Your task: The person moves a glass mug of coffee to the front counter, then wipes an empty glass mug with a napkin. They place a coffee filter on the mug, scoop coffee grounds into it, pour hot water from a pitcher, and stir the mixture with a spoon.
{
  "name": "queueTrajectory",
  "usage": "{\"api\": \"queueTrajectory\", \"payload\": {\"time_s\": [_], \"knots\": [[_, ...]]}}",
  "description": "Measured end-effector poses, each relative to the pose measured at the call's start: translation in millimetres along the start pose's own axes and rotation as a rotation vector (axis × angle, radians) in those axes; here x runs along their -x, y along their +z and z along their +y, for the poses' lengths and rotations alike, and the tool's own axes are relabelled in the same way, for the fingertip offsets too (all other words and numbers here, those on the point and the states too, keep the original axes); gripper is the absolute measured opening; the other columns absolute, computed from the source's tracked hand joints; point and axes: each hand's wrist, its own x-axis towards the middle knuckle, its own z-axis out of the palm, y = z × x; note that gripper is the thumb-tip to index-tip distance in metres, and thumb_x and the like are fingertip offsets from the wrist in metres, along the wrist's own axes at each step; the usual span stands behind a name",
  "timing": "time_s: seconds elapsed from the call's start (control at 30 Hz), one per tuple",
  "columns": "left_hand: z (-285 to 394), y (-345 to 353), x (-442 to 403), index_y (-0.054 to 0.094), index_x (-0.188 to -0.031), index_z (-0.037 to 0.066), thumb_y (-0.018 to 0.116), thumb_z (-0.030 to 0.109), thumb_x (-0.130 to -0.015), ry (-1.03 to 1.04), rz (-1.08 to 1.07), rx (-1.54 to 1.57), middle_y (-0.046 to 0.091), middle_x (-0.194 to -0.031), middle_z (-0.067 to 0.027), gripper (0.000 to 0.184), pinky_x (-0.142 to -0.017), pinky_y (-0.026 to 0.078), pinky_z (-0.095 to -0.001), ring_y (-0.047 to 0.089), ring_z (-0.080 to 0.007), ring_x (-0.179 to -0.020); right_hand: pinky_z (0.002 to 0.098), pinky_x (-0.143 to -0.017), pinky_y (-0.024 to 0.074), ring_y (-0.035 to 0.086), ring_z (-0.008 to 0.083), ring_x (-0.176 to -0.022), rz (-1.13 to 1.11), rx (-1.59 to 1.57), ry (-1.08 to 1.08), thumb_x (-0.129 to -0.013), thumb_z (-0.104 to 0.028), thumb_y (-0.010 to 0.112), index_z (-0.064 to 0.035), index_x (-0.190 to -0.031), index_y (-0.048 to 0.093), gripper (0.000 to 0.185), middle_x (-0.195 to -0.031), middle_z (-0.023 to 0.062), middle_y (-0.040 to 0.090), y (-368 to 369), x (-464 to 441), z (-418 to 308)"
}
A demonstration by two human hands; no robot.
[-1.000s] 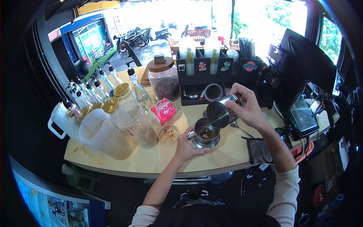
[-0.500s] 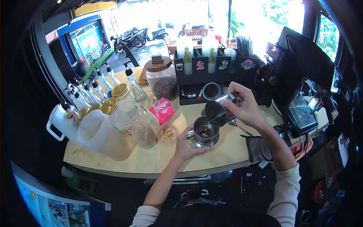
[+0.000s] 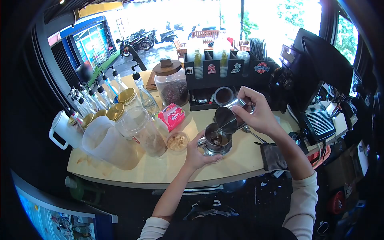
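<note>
- At left of the frame, pump bottles (image 3: 98, 94) and a frosted jug (image 3: 96, 138) are standing grouped on the counter (image 3: 168, 170), perhaps to stay within reach.
- Left of centre, a small tub (image 3: 177, 142) is sitting just beside the left hand.
- At centre, the left hand (image 3: 196, 155) is curving, partly open, around the handle side of the metal cup (image 3: 216, 147), its thumb lying along the base, probably to steady it.
- The cup is standing upright, with dark bits showing inside.
- Above and right of it, the metal pitcher (image 3: 226, 120) is tilting its mouth over the cup, likely to guide contents in.
- Right of centre, the right hand (image 3: 256, 113) is closing firmly around the pitcher's handle side, probably for controlling the tilt.
- Lower right, a dark cloth (image 3: 274, 157) is lying by the counter's edge.
</note>
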Motion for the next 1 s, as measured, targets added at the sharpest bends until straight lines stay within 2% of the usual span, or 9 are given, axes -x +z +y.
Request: {"api": "queueTrajectory", "payload": {"time_s": [0.17,0.53,1.0], "knots": [[-1,0,1,0.053,-0.124,0.001,0.088,0.028,-0.054,-0.013,0.000,-0.002,0.064,-0.110,-0.0100,0.083,-0.094,0.045,-0.0333,0.061,-0.0191,-0.104,0.0225,-0.050,0.0472,0.058,0.0079,-0.061,0.002,-0.010,0.007,-0.081,-0.004,0.063,0.0007,-0.080,0.042,0.022,-0.075,0.0051,0.048,0,0,-4],[1,0,0,0.053,-0.124,0.001,0.088,0.028,-0.053,-0.009,0.003,-0.007,0.064,-0.111,-0.0096,0.084,-0.094,0.046,-0.0333,0.061,-0.0190,-0.104,0.0219,-0.050,0.0473,0.058,0.0068,-0.061,0.006,-0.021,0.034,-0.083,-0.002,0.061,0.0002,-0.082,0.043,0.018,-0.069,0.0020,0.045,-6,4,-1],[-1,-1,0,0.054,-0.124,0.002,0.088,0.029,-0.054,0.011,-0.002,-0.025,0.064,-0.110,-0.0089,0.083,-0.094,0.045,-0.0336,0.060,-0.0194,-0.105,0.0224,-0.051,0.0493,0.059,0.0074,-0.062,0.026,0.004,0.027,-0.082,-0.003,0.061,0.0004,-0.082,0.042,0.018,-0.068,0.0033,0.049,-13,6,-3]]}}
